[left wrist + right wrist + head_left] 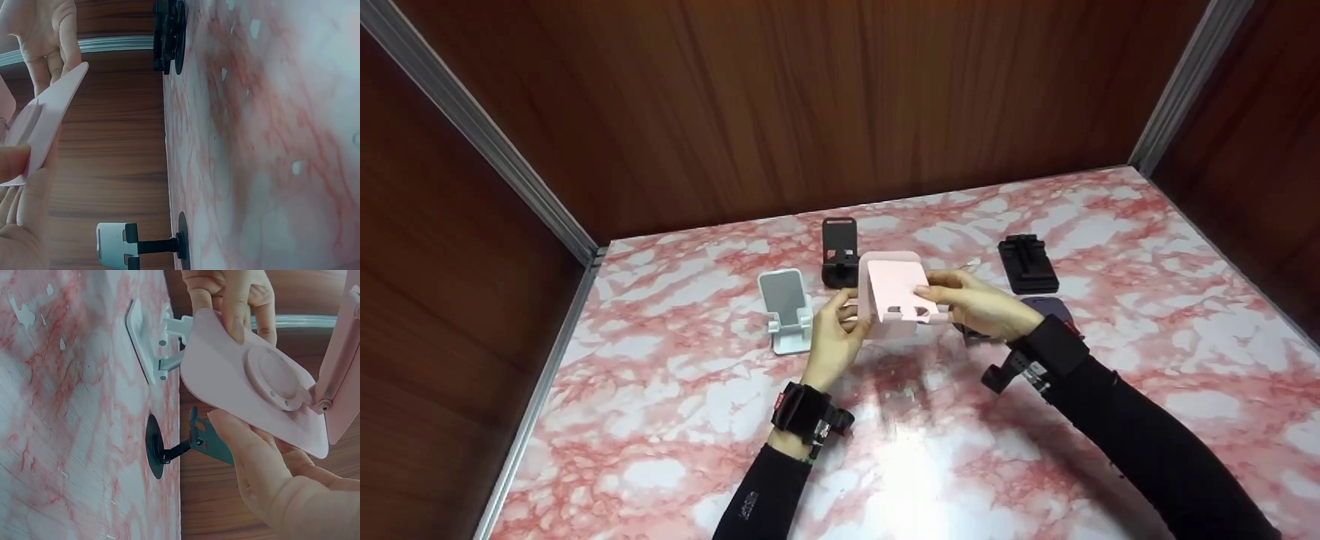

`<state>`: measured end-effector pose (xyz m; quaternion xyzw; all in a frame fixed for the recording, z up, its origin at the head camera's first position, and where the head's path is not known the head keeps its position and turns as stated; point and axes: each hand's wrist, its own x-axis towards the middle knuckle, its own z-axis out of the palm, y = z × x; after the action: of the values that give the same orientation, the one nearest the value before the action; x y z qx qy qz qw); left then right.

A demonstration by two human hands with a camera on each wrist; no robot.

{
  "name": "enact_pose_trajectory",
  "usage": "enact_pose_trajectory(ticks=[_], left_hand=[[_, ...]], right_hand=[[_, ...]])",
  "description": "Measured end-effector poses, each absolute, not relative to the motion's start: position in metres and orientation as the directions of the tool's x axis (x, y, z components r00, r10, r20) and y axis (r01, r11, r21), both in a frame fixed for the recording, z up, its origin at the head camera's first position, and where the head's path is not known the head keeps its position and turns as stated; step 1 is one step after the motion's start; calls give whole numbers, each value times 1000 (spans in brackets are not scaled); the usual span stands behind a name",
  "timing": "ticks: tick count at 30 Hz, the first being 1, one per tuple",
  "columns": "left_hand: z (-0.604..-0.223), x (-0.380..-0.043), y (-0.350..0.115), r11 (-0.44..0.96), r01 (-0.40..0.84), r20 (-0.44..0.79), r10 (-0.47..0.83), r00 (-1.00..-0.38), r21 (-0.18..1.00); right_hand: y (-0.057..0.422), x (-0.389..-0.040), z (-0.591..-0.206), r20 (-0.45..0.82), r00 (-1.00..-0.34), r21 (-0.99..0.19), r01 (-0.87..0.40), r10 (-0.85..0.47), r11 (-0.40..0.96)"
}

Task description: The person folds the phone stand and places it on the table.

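A pink phone stand (897, 285) with a flat base plate is held up above the table between both hands. My left hand (834, 336) pinches its base plate from the left; the right wrist view shows those fingers on the plate (225, 365) beside a round hinge disc. My right hand (982, 306) grips the stand from the right, with its thumb on the pink surface in the head view. A hinged arm joins the stand's tilted upper panel (344, 377) to the base.
A white phone stand (786, 304) stands at left, and a black one (840, 251) farther back. At right lies a folded black stand (1027, 264); a dark purple flat object (1050, 307) is partly hidden by the right arm. Wooden walls (840, 112) enclose the marbled table (660, 420).
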<state>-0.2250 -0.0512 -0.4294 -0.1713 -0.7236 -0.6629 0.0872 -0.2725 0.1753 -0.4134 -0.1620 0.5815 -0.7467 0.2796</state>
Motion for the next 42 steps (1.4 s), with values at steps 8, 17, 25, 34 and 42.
enact_pose_trajectory(ticks=[8,17,25,34,42], left_hand=[[-430,-223,-50,57,346,334,157,-930,937],[-450,-239,-55,61,247,230,200,-952,967],[-449,-237,-61,-53,68,80,273,-959,996],[-446,-238,-57,-91,11,38,294,-955,996],[-449,-239,-57,-118,-14,26,327,-945,993]], right_hand=[[178,-272,-415,-91,-794,-969,209,-601,-129],[174,-269,-418,-109,-799,-977,196,-591,-86],[173,-266,-419,-115,-788,-985,169,-605,-33],[176,-265,-423,-111,-797,-992,124,-594,18],[177,-266,-426,-99,-791,-993,117,-604,10]])
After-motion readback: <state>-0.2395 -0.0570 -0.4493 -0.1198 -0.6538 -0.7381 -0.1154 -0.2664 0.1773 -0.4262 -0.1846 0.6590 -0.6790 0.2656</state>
